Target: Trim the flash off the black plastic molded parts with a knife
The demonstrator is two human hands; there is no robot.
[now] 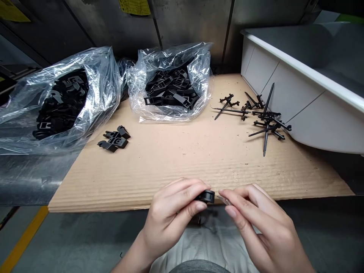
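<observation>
My left hand (173, 214) is closed around a small black plastic part (208, 196), whose rounded end sticks out past the thumb and fingertips. Just to its right, my right hand (263, 223) pinches a thin, pale, shiny piece (224, 200) with a pointed end. That point is close to the black part; I cannot tell whether they touch. Both hands are at the front edge of the cardboard (182, 159). Dark, blurred shapes show beneath my left hand.
Several black clips (115, 139) lie on the cardboard's left. Behind are two clear plastic bags, the left bag (99, 72) and the middle bag (203, 70), full of black parts. Black moulding sprues (267, 117) lie on the right beside a large white tub (307, 91).
</observation>
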